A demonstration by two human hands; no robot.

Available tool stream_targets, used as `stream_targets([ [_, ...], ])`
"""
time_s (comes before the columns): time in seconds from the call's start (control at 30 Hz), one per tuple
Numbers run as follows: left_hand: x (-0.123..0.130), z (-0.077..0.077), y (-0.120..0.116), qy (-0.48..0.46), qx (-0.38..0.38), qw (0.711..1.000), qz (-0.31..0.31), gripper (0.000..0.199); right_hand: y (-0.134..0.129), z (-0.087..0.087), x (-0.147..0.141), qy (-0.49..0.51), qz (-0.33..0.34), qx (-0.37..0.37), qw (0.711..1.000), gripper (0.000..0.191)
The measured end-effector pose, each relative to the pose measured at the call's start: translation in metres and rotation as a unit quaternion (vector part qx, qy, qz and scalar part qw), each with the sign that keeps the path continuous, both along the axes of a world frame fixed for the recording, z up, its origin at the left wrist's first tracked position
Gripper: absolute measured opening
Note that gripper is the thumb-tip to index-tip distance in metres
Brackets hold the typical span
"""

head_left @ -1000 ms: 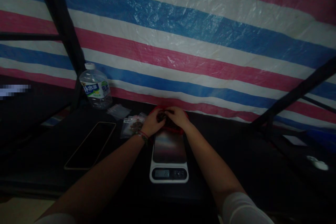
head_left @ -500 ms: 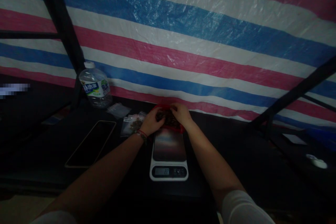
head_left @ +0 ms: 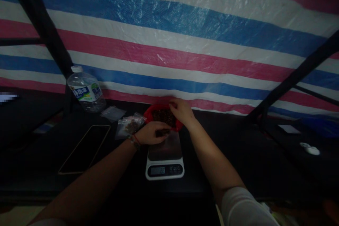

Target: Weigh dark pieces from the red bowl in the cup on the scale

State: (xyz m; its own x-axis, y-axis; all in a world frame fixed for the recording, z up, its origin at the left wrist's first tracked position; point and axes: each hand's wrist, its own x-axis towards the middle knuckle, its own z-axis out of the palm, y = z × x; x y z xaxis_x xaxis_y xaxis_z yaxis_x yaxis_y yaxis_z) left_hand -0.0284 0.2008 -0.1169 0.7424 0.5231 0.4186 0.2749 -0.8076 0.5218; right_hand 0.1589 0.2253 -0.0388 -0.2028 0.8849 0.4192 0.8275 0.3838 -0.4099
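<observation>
A red bag (head_left: 149,112) with its mouth spread wide holds many small brown pieces (head_left: 165,116); their kind is too dark to make out. My right hand (head_left: 182,111) grips the bag's far right rim between thumb and fingers. Nearer to me, my left hand (head_left: 153,132) is closed around a few brown pieces, above the far part of a white kitchen scale (head_left: 164,168). The scale's display is lit, with digits that are hard to read. Left of the bag lies a clear zip bag (head_left: 129,124) with brown pieces inside.
A large plastic bottle (head_left: 86,90) stands at the back left, by a metal post. Another clear bag (head_left: 113,113) and a phone (head_left: 84,150) lie left of the scale. Striped sheeting (head_left: 164,56) closes off the back. Far right are a white card (head_left: 289,129) and a small white object (head_left: 309,149).
My left hand has come out of the red bag toward me, over the scale, with brown pieces in it. My right hand stays at the bag's rim. The view has shifted slightly right.
</observation>
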Motion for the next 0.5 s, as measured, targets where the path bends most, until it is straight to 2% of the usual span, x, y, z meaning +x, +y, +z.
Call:
stream_targets([
  [0.07, -0.003, 0.002, -0.001, 0.031, -0.011, 0.999, -0.032, 0.053, -0.002, 0.003, 0.001, 0.004, 0.001, -0.005, 1.000, 0.027],
  [0.1, -0.005, 0.004, 0.000, 0.036, -0.011, 0.999, -0.028, 0.062, -0.003, 0.004, 0.003, 0.006, 0.000, -0.004, 1.000, 0.026],
  [0.17, -0.013, 0.008, 0.004, 0.021, 0.006, 1.000, 0.020, 0.074, -0.005, 0.007, 0.006, 0.012, -0.003, 0.007, 1.000, 0.027],
  [0.2, -0.018, 0.011, 0.008, 0.006, 0.020, 0.998, 0.066, 0.073, -0.006, 0.008, 0.008, 0.015, -0.005, 0.015, 1.000, 0.028],
  [0.27, -0.031, 0.019, 0.017, -0.006, 0.046, 0.979, 0.199, 0.058, -0.006, 0.009, 0.012, 0.023, -0.005, 0.028, 0.999, 0.030],
  [0.3, -0.037, 0.023, 0.022, 0.003, 0.049, 0.960, 0.274, 0.053, -0.006, 0.009, 0.014, 0.026, -0.005, 0.030, 0.999, 0.031],
  [0.37, -0.049, 0.028, 0.030, 0.056, 0.043, 0.918, 0.390, 0.057, -0.006, 0.009, 0.016, 0.029, -0.007, 0.028, 0.999, 0.032],
  [0.43, -0.056, 0.030, 0.034, 0.137, 0.015, 0.877, 0.460, 0.073, -0.005, 0.008, 0.018, 0.030, -0.009, 0.023, 0.999, 0.031],
  [0.5, -0.057, 0.027, 0.034, 0.215, -0.019, 0.845, 0.489, 0.088, -0.003, 0.006, 0.018, 0.032, -0.006, 0.016, 0.999, 0.030],
])
